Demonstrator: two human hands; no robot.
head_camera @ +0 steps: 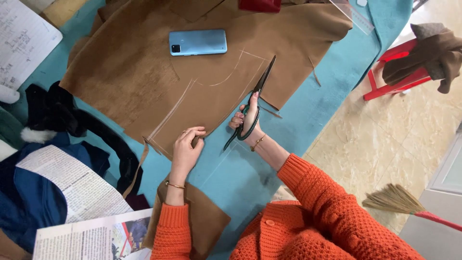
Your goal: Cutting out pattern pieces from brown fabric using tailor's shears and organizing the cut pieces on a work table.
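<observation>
A large piece of brown cloth (144, 72) lies spread on a blue-covered table (332, 91), with pale chalk lines drawn across it. My right hand (248, 120) grips dark-handled scissors (255, 98); their blades point up and away along the chalk line at the cloth's right edge. My left hand (186, 149) presses down on the near edge of the cloth, pinching it between fingers and thumb. Both arms wear orange knitted sleeves.
A light blue phone (198, 42) rests on the cloth at the top. Dark blue and black fabric (53, 144) and newspaper sheets (72, 188) lie at the left. A clear ruler (353, 17) sits top right. A red stool (397, 67) and a broom (399, 200) stand on the tiled floor.
</observation>
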